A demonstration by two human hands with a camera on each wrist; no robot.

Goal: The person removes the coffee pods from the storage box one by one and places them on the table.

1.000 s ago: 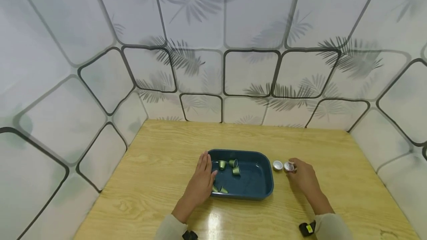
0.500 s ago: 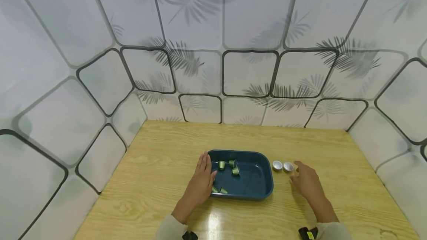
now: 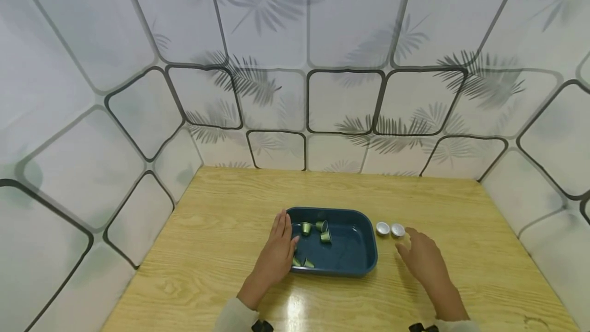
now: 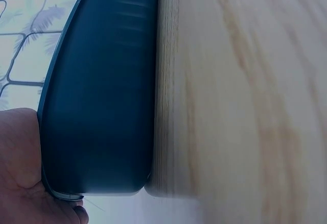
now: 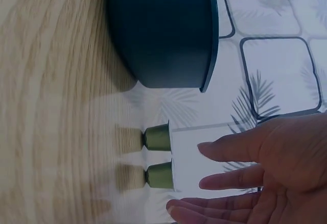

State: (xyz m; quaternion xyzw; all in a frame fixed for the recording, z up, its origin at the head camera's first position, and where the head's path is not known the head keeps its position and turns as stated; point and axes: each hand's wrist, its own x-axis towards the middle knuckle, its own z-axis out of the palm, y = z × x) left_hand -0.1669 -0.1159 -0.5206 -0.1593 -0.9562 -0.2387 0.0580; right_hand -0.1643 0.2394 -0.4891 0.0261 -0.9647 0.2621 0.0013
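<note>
A dark blue tray (image 3: 348, 247) sits on the wooden table, with several green coffee capsules (image 3: 306, 228) lying in its left part. My left hand (image 3: 275, 250) rests along the tray's left rim, fingers straight; the left wrist view shows that hand (image 4: 20, 168) against the rim. Two more capsules stand side by side to the right of the tray, silver lids up: the nearer-to-tray capsule (image 3: 382, 228) and the right-hand capsule (image 3: 398, 230). Beside the latter is my right hand (image 3: 424, 257), holding nothing. In the right wrist view its fingers (image 5: 230, 178) are spread, apart from both green capsules (image 5: 159, 176).
The wooden table (image 3: 221, 209) runs back to patterned walls (image 3: 276, 91) behind and at both sides. The tray's side wall (image 5: 163, 35) rises close to the standing capsules. A bright reflection lies on the table in front of the tray.
My right hand has let go of the right-hand capsule, which stays standing next to the other one. It drew back slightly, with fingers opened. The left hand and tray have not moved.
</note>
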